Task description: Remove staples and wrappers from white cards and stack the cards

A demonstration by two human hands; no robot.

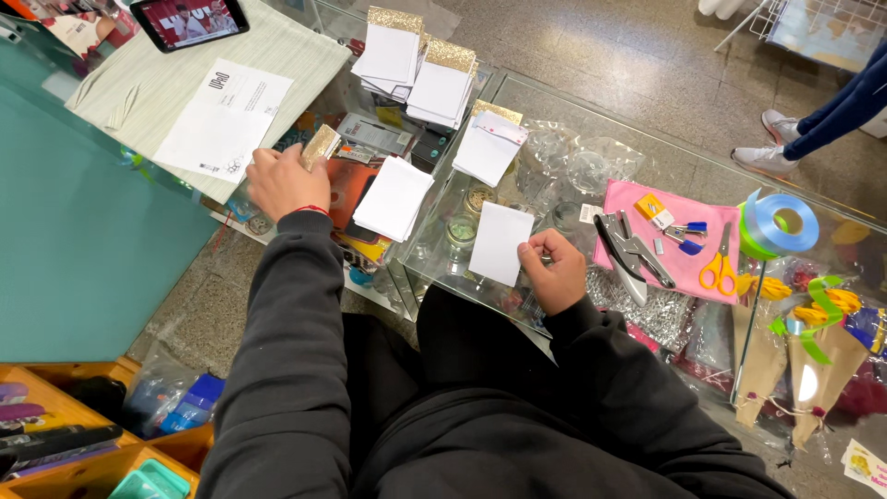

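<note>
— What have I got in each hand?

— My right hand (557, 273) pinches a blank white card (500, 243) at its right edge, fingers pressed onto it, the card lying on the glass desk (591, 111). My left hand (282, 180) has its fingers closed on a gold glitter card (321, 145), left of the white card.

— And around the white card?

— A white card stack (394, 197) sits between the two hands. Gold-topped stacks (411, 65) lie beyond it. To its right, a pink cloth (688, 259) carries a hole punch (626, 254) and yellow scissors (719, 268), with a blue ribbon roll (781, 222) further right.
</note>
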